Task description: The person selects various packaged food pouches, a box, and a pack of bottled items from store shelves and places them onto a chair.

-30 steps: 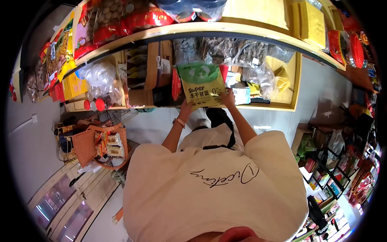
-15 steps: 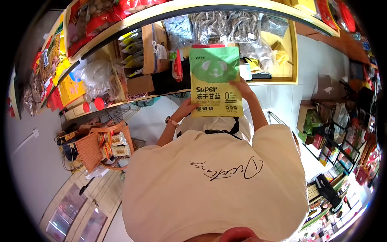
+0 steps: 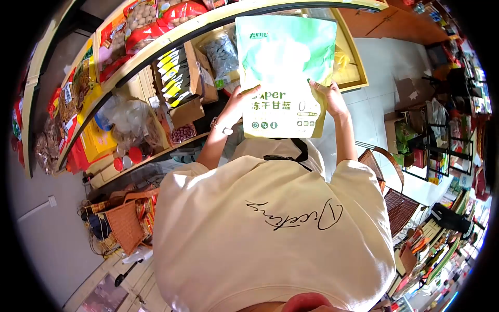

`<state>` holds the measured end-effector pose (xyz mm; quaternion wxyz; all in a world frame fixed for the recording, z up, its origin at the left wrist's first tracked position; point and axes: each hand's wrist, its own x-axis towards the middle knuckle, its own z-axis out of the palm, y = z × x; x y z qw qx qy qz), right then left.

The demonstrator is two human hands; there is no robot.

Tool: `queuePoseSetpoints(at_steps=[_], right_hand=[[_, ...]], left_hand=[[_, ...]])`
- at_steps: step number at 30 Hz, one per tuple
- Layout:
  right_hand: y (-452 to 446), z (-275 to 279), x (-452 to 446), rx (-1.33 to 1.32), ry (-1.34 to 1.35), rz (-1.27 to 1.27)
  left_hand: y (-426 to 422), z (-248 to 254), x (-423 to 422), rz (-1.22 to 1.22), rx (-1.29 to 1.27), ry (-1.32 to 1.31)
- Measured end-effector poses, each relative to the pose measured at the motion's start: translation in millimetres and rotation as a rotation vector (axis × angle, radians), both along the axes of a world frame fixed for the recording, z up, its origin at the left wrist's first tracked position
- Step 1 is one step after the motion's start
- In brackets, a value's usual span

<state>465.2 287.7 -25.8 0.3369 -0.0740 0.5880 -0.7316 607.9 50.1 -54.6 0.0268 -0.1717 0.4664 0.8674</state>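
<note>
Pouch: pale green above, yellow below (image 3: 286,78); front to the camera, print right way up; held between both hands, before the shirt (image 3: 275,234) and over the near side of the lower shelf (image 3: 356,62).
Brand mark: small dark-green characters, top left of pouch; too small to read surely.
Main title: "uper" (image 3: 272,96) in dark letters, first letter partly hidden at left thumb; 冻干甘蓝 (image 3: 271,105) directly below.
Claim: large "0" (image 3: 302,106), right of title; finer print beside it illegible.
Icons: row of three round green symbols (image 3: 264,125), lower left; smaller set lower right.
Condition: upper artwork washed out by bright glare.
Left hand (image 3: 240,105): pinching left edge, thumb on front; band at wrist (image 3: 227,131).
Right hand (image 3: 334,100): pinching right edge, thumb on front.
Shirt lettering: dark looping script (image 3: 293,218); reading uncertain.
Lower shelf, left of pouch: open cardboard box (image 3: 204,86); black-and-yellow packets (image 3: 172,78); clear bag of grey pieces (image 3: 222,53); red-lidded jars (image 3: 136,154) farther left.
Upper shelf (image 3: 189,29): red bags (image 3: 174,20), far left.
Near left: wicker basket (image 3: 125,224), below shelf level.
</note>
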Motion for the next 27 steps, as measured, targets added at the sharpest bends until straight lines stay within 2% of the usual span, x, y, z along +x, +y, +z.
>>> queuePoseSetpoints(at_steps=[5,8,14,27], right_hand=[[12.3,47.3,22.1,-0.027,0.075,-0.030],[12.3,67.7,42.3,0.060,0.116,-0.125],[35.4,59.5,63.5,0.060,0.124,-0.163],[119.0,44.5,134.9,0.068,0.037,-0.439]], left_hand=[[4.5,35.6,0.2,-0.011,-0.207,0.156],[15.5,52.3,-0.9,-0.013,-0.307,0.213],[30.7,59.9,5.8,-0.076,-0.252,0.200],[103.3,57.9,16.7,-0.299,-0.422,0.191]])
